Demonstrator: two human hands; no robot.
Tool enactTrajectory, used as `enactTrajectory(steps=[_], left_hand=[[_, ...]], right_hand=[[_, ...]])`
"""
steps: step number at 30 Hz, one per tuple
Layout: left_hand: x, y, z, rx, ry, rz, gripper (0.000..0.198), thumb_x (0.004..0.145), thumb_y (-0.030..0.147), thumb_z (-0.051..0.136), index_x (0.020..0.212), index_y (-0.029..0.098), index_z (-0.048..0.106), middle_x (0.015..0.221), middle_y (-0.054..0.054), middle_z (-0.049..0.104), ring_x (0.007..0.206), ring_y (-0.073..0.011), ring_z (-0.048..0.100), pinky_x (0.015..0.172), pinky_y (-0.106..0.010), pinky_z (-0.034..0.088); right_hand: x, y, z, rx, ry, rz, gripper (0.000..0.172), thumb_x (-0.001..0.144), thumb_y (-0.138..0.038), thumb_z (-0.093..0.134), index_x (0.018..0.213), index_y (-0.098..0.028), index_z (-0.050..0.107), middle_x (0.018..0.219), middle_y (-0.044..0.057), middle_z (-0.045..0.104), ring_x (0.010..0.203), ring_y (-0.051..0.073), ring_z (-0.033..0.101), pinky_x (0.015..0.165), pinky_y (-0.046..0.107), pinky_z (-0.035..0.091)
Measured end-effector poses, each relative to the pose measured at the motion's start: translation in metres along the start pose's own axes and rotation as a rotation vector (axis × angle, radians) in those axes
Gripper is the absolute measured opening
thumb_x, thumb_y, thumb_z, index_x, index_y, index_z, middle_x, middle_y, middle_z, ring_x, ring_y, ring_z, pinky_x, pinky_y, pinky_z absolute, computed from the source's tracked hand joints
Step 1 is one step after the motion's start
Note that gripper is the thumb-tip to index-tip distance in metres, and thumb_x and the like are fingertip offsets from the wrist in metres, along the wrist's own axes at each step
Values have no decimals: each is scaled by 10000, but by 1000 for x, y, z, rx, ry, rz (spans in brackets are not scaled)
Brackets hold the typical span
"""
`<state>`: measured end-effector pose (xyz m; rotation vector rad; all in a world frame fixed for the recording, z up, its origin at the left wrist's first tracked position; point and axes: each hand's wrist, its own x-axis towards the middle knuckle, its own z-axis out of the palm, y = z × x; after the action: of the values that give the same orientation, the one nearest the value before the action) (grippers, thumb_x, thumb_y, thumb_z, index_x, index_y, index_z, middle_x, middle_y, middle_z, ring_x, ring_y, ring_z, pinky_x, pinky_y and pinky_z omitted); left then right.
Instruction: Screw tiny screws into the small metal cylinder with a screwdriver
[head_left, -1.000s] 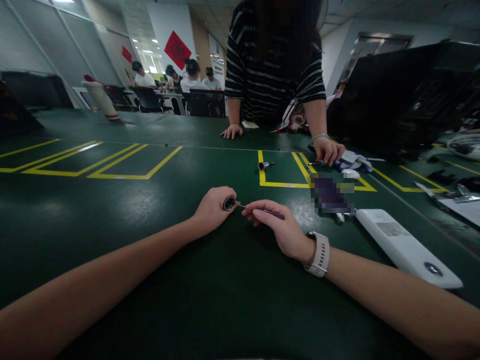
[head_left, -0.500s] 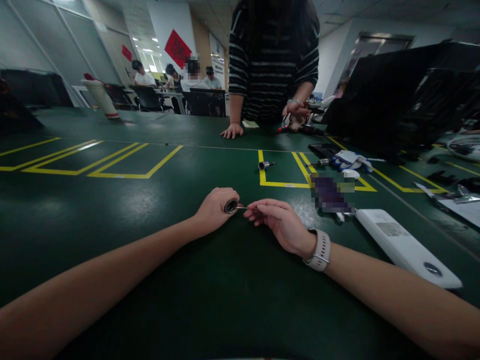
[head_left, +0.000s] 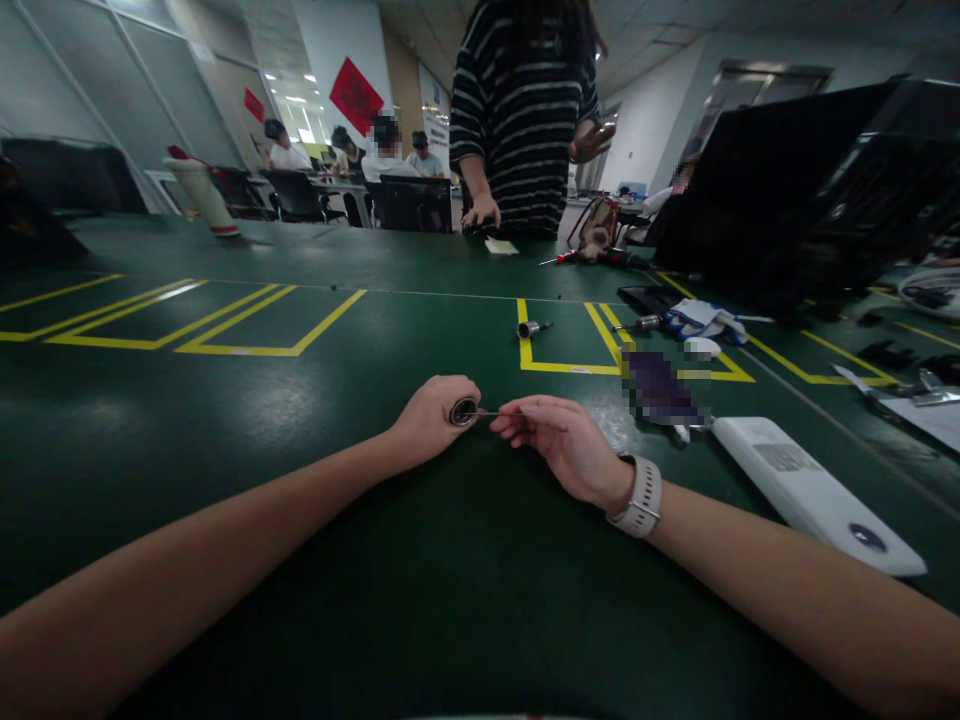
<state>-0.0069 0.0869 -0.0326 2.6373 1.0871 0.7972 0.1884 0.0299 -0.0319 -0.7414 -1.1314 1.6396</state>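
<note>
My left hand [head_left: 435, 415] is closed round a dark cylindrical piece with a round metal end [head_left: 463, 411], just left of the middle of the view. From it a thin metal rod [head_left: 487, 413] runs rightward to the fingertips of my right hand [head_left: 559, 440], which are pinched on the rod. A watch with a pale strap [head_left: 637, 497] is on my right wrist. Both hands are above the green table [head_left: 420, 600]. Beyond my right hand, a small metal cylinder with a thin tip [head_left: 529, 330] lies at the yellow tape.
At right are a white device [head_left: 817, 495], a dark purple item [head_left: 660, 385], another metal tool [head_left: 641, 325] and a blue-white cloth [head_left: 705, 322]. A person in a striped top [head_left: 525, 130] stands across the table. A cup [head_left: 204, 195] is at far left.
The person opposite has straightened and moved back, one hand now raised off the items. My right hand has shifted very slightly right, showing more of the rod.
</note>
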Motion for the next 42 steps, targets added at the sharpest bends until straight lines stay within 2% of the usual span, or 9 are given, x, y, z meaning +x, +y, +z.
enactTrajectory(steps=[11,26,33,38,42], left_hand=[[0,0,0,-12,5,-19,181,801,283,553,672,176,487,679,12,521,643,-138,490,633,-286,370],[3,-1,2,-36,38,-26,205,782,273,592,644,165,484,640,26,489,598,-119,459,570,-255,348],[2,-3,2,-81,42,-86,196,773,289,594,661,164,493,656,25,495,602,-119,463,566,-252,357],[2,-2,2,-105,61,-133,143,756,246,590,671,161,511,653,24,502,603,-121,473,564,-251,361],[2,-2,1,-78,68,-120,148,753,272,591,680,162,523,659,19,524,611,-128,494,561,-251,362]], right_hand=[[1,2,-1,40,32,-11,170,765,-235,557,786,-159,707,777,51,706,724,152,606,688,297,427],[1,3,-1,47,57,-41,188,752,-202,532,717,-142,707,679,53,691,641,141,594,633,279,414],[0,3,1,33,40,-50,168,770,-213,548,752,-153,704,721,47,691,677,143,594,630,275,419],[-3,2,3,-109,11,-102,157,813,-241,561,889,-192,689,884,47,688,798,152,593,676,292,438],[-7,-1,7,-462,-19,-220,190,861,-278,526,980,-222,663,1005,43,663,913,170,589,753,328,462]])
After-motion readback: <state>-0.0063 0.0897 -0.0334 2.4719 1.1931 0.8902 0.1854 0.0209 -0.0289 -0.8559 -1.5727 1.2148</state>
